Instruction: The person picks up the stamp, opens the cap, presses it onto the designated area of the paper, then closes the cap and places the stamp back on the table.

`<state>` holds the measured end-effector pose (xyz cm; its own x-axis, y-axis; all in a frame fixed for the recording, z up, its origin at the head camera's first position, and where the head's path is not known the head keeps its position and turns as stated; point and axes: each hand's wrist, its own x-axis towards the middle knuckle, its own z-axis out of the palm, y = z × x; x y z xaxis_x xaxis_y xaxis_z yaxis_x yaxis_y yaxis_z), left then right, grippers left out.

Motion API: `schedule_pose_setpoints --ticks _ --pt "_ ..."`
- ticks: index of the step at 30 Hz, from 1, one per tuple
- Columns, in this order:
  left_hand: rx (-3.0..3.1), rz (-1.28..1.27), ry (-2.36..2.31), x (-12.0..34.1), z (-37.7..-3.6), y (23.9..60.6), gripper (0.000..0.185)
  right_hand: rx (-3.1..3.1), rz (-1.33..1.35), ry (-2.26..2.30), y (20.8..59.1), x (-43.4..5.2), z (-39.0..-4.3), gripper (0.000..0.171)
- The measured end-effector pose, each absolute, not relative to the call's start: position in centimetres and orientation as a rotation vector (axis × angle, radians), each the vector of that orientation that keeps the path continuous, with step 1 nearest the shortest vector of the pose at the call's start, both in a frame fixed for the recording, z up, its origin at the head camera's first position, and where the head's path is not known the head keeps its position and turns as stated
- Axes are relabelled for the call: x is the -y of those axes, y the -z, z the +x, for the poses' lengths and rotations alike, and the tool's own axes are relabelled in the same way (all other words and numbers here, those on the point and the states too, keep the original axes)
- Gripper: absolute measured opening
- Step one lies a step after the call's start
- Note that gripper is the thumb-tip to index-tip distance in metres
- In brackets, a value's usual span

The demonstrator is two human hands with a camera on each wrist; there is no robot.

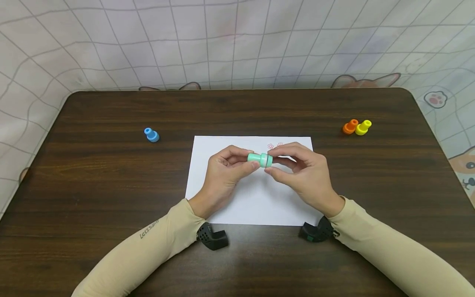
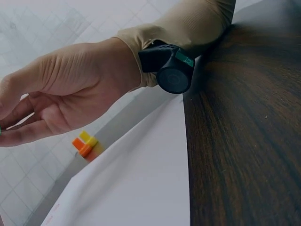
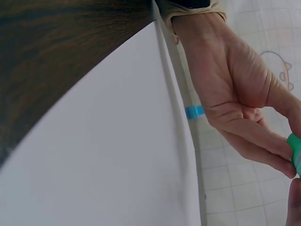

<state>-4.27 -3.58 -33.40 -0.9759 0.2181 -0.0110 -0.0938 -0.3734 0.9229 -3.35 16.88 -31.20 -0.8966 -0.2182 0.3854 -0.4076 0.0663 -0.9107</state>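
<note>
Head view: both hands, left hand [image 1: 222,173] and right hand [image 1: 304,173], pinch green stamp [image 1: 260,159] above paper [image 1: 256,198].

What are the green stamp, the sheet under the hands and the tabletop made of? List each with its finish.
Green stamp, pinched between left hand and right hand: likely moulded plastic, smooth, uniform mint colour.
Sheet: paper, matte white, thin flat edges, small pink prints near the top.
Tabletop: dark wood grain, slightly glossy; solid wood or laminate cannot be told.
</note>
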Motion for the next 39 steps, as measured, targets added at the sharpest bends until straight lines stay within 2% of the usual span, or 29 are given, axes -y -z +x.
schedule_pose_setpoints --ticks 18,39 --pt "-1.538 0.210 -2.490 4.6 -5.5 32.0 0.030 2.113 0.558 -2.006 30.3 -18.4 -3.7 0.037" --pt "-1.953 0.357 -2.333 5.4 -8.0 30.7 0.031 2.066 0.384 -2.081 29.4 -23.0 -2.6 0.034"
